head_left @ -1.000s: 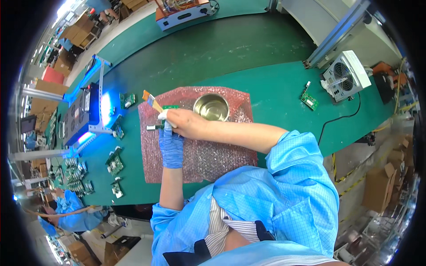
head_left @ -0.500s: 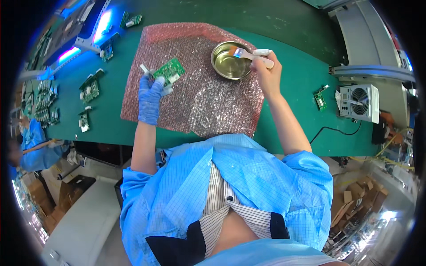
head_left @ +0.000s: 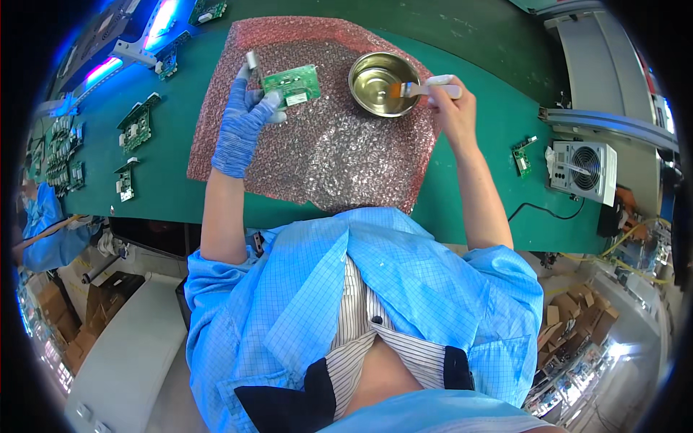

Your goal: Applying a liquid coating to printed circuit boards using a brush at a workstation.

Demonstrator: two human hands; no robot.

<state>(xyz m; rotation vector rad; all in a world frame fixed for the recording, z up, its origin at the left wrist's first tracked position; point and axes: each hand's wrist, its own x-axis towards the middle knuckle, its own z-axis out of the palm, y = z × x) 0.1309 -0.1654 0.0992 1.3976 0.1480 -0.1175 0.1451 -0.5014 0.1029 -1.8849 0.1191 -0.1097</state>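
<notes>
Up near the top of the frame, the left hand (head_left: 242,126), in a blue glove, is closed on the lower left corner of a small green circuit board (head_left: 292,84), its fingers wrapped round the board's edge. The board lies tilted on a pink sheet of bubble wrap (head_left: 325,151) that covers the middle of the green table (head_left: 166,187). A short metal cylinder (head_left: 253,59) stands off the board's upper left end, just above the gloved fingers.

To the right of the board, still on the bubble wrap, sits a round metal bowl (head_left: 375,90). The bare right hand (head_left: 451,108) is clamped on the pale handle of a small brush (head_left: 426,89), whose orange bristles reach leftward over the bowl's rim and into it. Whether the bristles touch the bowl's bottom cannot be told.

Further right on the table lies a second, smaller green circuit board (head_left: 522,156), well apart from the bowl. Beyond it, at the right edge of the frame, stands a white box fan (head_left: 583,167) with a black cable running from it along the table edge. At the left of the frame, several more green circuit boards (head_left: 136,126) lie in a loose row on the table, and a lit lamp (head_left: 148,25) glows blue and pink in the upper left corner. Someone's blue sleeve (head_left: 43,231) shows at the far left edge.
</notes>
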